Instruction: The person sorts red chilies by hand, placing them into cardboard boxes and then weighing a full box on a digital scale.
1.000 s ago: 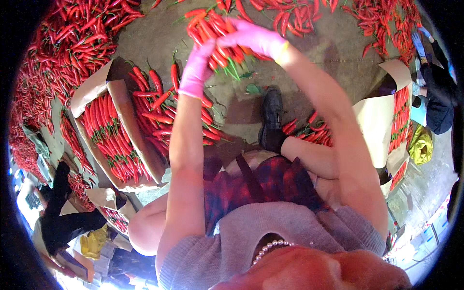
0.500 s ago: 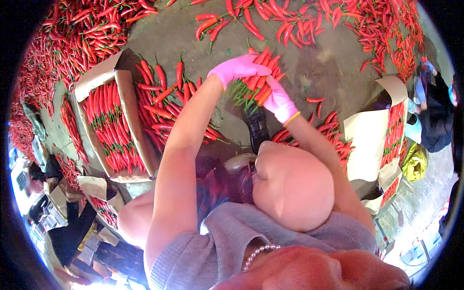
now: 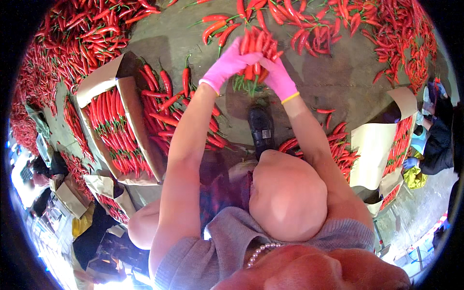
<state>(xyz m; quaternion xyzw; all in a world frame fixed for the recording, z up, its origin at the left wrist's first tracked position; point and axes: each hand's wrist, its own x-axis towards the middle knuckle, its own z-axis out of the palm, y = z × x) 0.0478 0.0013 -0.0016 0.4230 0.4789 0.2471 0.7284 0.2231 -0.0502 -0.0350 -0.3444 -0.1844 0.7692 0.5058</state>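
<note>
- The grey-brown floor (image 3: 345, 70) is strewn with red chillies, heaped thickly at upper left (image 3: 72, 58).
- Open left carton (image 3: 99, 81) and right carton (image 3: 369, 150) are set down, loose piles (image 3: 343, 154) scattered beside them.
- Between, a black shoe (image 3: 261, 126) is planted.

Floor right of the grip: a grey stretch of floor (image 3: 338, 72) offers passage between the right hand (image 3: 281, 81) and a distant chilli heap (image 3: 411, 41).
Chillies beyond the grip: scattered pods (image 3: 316, 41) crowd the way just past the held bunch (image 3: 255, 47).
Carton left of the grip: its raised flap (image 3: 99, 81) and a loose pile (image 3: 162, 113) obstruct low travel.
Legs bodyward of the grip: a black shoe (image 3: 261, 128) and bent knee (image 3: 290, 195) block the space between the forearms.
</note>
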